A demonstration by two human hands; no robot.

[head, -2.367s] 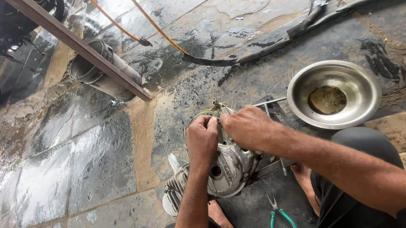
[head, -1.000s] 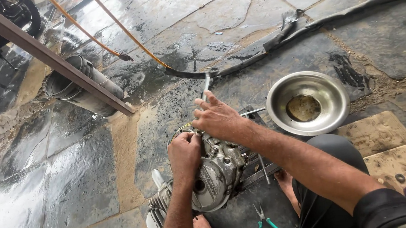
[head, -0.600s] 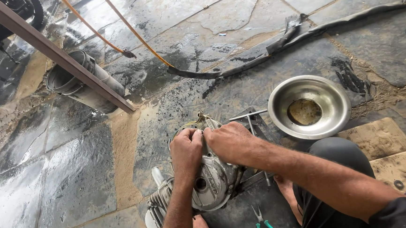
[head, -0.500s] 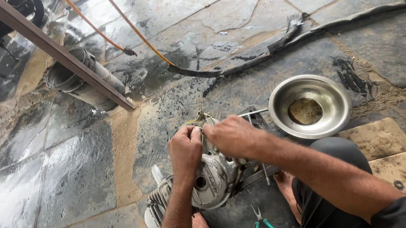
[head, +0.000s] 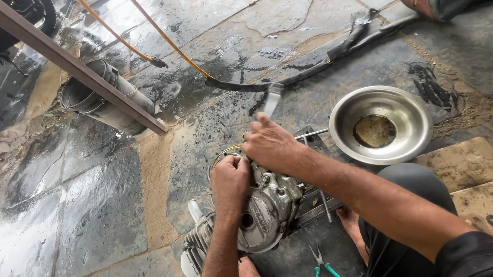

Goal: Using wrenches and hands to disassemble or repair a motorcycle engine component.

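Gripping a flat metal tool (head: 272,100), right hand (head: 270,145) closed; left hand (head: 230,182) fisted on engine (head: 271,208).

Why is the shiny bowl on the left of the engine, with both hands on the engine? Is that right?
Not quite. The bowl sits to the right of the engine, as the head view shows. The left hand and right hand are on the engine.

I saw no packages, labels, signs or screens anywhere on that wet stone floor from the head camera view.
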